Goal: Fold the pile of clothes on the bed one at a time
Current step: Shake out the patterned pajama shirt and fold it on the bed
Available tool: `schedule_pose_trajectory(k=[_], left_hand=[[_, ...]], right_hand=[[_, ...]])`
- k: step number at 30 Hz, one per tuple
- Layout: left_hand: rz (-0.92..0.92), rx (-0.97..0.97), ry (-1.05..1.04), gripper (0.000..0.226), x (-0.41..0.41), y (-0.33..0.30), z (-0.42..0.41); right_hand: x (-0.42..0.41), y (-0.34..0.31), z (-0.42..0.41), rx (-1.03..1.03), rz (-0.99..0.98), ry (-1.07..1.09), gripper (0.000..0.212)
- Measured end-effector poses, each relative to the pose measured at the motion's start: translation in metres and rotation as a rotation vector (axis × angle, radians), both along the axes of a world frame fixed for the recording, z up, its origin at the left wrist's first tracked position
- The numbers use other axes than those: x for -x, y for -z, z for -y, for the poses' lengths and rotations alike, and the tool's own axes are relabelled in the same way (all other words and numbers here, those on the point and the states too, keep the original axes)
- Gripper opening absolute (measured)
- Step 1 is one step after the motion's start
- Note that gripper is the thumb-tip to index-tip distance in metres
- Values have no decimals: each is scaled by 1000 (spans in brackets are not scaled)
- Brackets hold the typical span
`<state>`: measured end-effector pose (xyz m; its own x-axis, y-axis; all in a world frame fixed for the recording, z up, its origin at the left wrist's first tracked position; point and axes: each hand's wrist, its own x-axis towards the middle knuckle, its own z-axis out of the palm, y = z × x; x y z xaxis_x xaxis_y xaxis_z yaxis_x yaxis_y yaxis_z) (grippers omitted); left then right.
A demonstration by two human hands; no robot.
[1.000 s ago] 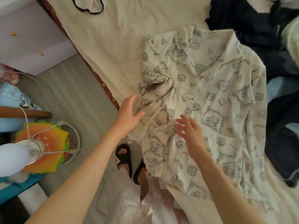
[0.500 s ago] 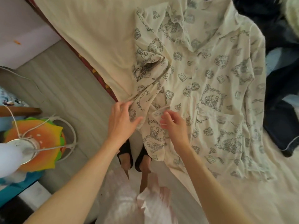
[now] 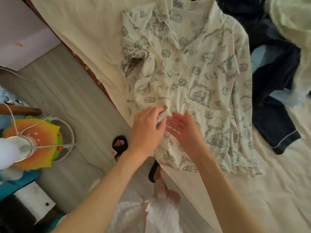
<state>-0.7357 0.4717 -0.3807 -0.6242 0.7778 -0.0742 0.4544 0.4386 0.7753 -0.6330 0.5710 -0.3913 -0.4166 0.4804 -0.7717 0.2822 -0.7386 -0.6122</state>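
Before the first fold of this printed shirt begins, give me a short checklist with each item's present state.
1. Shirt lies front up on the bed: ok.
2. Sleeve on the left side laid flat: not ok, it is bunched.
3. Left hand grips the front edge: ok, fingers curled on cloth.
4. Right hand free to smooth: ok, fingers straight.
5. Dark clothes clear of the shirt: cannot tell, they lie at its right edge.
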Motion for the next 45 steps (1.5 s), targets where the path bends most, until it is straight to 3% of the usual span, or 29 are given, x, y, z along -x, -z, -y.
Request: schedule_pose_trajectory(k=[3,6,9,12,15,18,21,26,28,31,35,39,41,45], left_hand=[[252,140,288,36,-33,-4,-30],[521,163,236,34,-46,7,-37],[524,135,-23,28,-42,24,-24],[522,174,-287,28,-30,45,-9],[586,183,-364,32,-23,61,-11],[697,138,-352,45,-27,62,-26],[739,135,-350,46,-38,62,-35],[585,198,-494,22,-30,72,-16],[532,256,-560,20,-14,82,0],[539,371,-594,36,9,100,22],[654,420,-546,54,20,121,31],[571,516,-589,39,13,134,34],[500,520,-609,31,6,132,44],[499,345,-754,27,13,110,81]], right_hand=[[-25,-10,-28,44,-112,-29,64],[-44,-4,-54,69,-33,-48,62],[-52,7,-67,39,168,-130,59],[-49,18,-68,-65,264,-229,25],[-45,21,-77,-169,304,-123,14],[-45,6,-97,-297,174,-64,6],[-55,-3,-123,-430,197,-8,8],[-71,15,-146,-303,459,110,45],[-74,25,-135,-434,583,32,54],[-71,27,-98,-774,665,-142,50],[-69,37,-35,-1200,605,-633,43],[-76,57,-4,-1126,671,-1041,58],[-86,64,-1,-1086,706,-1138,62],[-95,66,-5,-1055,752,-1240,64]])
